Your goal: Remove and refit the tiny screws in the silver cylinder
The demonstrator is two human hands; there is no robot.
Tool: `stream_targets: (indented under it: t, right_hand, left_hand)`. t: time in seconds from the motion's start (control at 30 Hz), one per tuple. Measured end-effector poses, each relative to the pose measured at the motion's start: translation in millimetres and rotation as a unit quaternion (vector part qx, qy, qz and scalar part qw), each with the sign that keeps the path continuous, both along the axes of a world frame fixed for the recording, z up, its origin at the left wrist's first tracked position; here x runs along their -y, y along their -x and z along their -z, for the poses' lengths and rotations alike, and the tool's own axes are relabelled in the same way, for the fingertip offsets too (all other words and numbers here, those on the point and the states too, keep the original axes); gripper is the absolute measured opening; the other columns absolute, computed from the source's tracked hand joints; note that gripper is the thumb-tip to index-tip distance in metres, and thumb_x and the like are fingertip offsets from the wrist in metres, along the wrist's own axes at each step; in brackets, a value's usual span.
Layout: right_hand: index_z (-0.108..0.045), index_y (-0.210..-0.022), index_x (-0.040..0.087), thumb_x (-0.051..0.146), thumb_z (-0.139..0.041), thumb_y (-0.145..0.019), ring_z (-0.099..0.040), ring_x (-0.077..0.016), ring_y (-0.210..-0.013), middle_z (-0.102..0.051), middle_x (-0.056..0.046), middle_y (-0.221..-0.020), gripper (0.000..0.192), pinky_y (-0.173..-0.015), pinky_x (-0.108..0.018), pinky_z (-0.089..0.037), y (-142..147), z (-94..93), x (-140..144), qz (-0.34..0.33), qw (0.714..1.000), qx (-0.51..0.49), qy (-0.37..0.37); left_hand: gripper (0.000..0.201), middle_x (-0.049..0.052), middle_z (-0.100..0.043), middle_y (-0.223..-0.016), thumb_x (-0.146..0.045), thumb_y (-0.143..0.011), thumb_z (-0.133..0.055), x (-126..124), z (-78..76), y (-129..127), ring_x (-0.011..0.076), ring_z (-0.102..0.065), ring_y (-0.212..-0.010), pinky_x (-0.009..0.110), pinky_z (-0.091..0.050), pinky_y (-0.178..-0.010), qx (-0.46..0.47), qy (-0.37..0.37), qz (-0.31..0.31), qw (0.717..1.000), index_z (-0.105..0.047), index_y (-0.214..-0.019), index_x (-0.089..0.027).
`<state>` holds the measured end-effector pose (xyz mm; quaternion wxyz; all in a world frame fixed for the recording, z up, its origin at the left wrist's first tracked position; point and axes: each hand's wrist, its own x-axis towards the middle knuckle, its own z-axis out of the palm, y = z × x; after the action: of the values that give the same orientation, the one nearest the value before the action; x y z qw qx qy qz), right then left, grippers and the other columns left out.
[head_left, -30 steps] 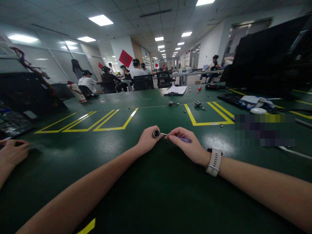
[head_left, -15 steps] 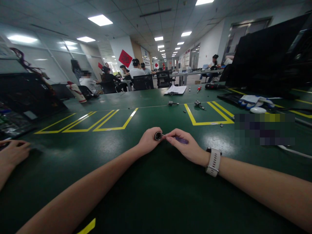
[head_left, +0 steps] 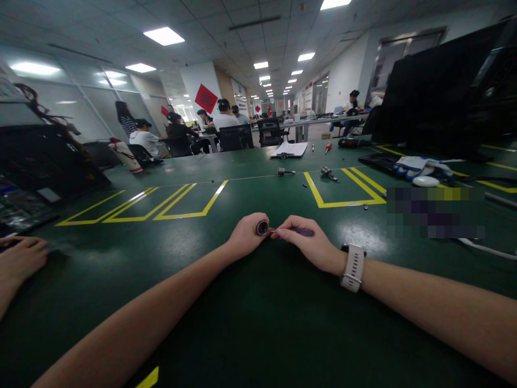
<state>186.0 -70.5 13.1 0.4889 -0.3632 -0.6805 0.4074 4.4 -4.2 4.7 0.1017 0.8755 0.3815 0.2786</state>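
Note:
My left hand (head_left: 244,237) rests on the green table (head_left: 250,318) and grips a small dark cylindrical part (head_left: 262,228), its round open end turned toward my right hand. My right hand (head_left: 309,245), with a white watch on its wrist, holds a small purple-handled screwdriver (head_left: 301,231). The screwdriver's thin metal tip points left and reaches the open end of the cylinder. The two hands almost touch at the middle of the table.
Another person's hand (head_left: 20,258) lies at the left edge. Yellow tape boxes (head_left: 161,202) mark the table. Beyond lie small metal parts (head_left: 329,172), a clipboard with paper (head_left: 291,149), blue-white gloves (head_left: 420,166) and black equipment (head_left: 440,91). Seated people work in the background.
My right hand has moved the screwdriver left, so its tip now reaches the cylinder's open end. Both hands have sunk slightly toward the table. The other person's hand stays at the left.

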Motion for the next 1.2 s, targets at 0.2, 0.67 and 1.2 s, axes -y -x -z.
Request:
stream_targets:
  t: [0.2, 0.67, 1.2]
  right_hand:
    - [-0.064, -0.075, 0.019, 0.026, -0.059, -0.081, -0.056, -0.0152, -0.073, -0.063, 0.000, -0.076, 0.011, -0.070, -0.032, -0.043, 0.3, 0.0, 0.4, 0.024, 0.999, -0.015, 0.017]
    - [-0.061, -0.077, 0.018, 0.031, -0.058, -0.080, -0.060, -0.0155, -0.075, -0.069, -0.004, -0.082, 0.013, -0.067, -0.031, -0.045, -0.8, 5.1, -7.9, -0.021, 0.983, -0.129, 0.127]
    - [-0.063, -0.075, 0.017, 0.030, -0.060, -0.077, -0.060, -0.0144, -0.070, -0.071, -0.005, -0.080, 0.013, -0.065, -0.030, -0.044, -2.0, 3.0, -10.0, -0.043, 0.974, -0.152, 0.164]
  left_hand:
    - [0.014, -0.003, -0.048, -0.065, -0.022, -0.075, -0.058, 0.5, -0.4, -0.5, 0.0123, -0.047, -0.060, 0.024, -0.034, -0.054, -0.004, -0.006, -0.008, 1.000, -0.048, -0.065, -0.018]
    - [0.011, -0.003, -0.048, -0.066, -0.016, -0.074, -0.053, 0.9, 0.3, 0.8, 0.0122, -0.047, -0.061, 0.024, -0.036, -0.057, -0.008, -0.030, -0.001, 1.000, -0.047, -0.066, -0.018]
    - [0.011, -0.002, -0.051, -0.067, -0.014, -0.074, -0.052, 2.8, -1.6, 1.9, 0.0135, -0.049, -0.064, 0.025, -0.038, -0.059, -0.033, -0.043, -0.003, 0.999, -0.048, -0.066, -0.018]
